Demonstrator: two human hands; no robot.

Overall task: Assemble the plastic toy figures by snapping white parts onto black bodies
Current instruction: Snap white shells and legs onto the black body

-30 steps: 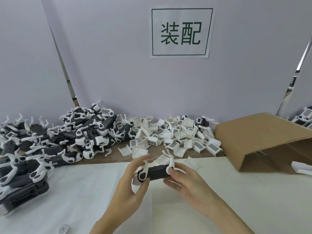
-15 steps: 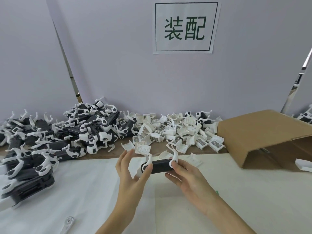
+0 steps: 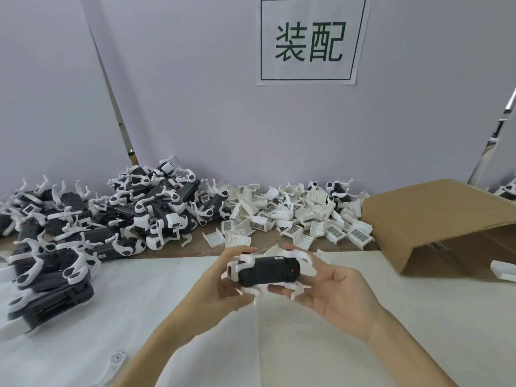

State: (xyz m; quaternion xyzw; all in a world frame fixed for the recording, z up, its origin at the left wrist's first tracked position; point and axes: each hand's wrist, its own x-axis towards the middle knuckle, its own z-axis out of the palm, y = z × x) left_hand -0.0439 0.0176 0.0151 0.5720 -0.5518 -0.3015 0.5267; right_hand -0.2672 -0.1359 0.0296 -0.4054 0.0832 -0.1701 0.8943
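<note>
A black toy body (image 3: pixel 268 270) with white legs on it is held above the white table sheet, lying sideways between both hands. My left hand (image 3: pixel 223 280) grips its left end, fingers curled over the top. My right hand (image 3: pixel 335 291) cradles its right end from below, palm up, with fingers curled under the white legs. A pile of loose white parts (image 3: pixel 293 219) lies behind it by the wall. Black-and-white figures (image 3: pixel 92 227) are heaped at the left.
A tipped cardboard box (image 3: pixel 435 219) stands at the right with a white piece (image 3: pixel 502 270) in its opening. One small white part (image 3: pixel 118 358) lies on the sheet near the front. A paper sign (image 3: pixel 310 40) hangs on the wall.
The figure has been turned in my hands so its black side faces up, and it sits slightly lower and closer. My right palm has opened under it.
</note>
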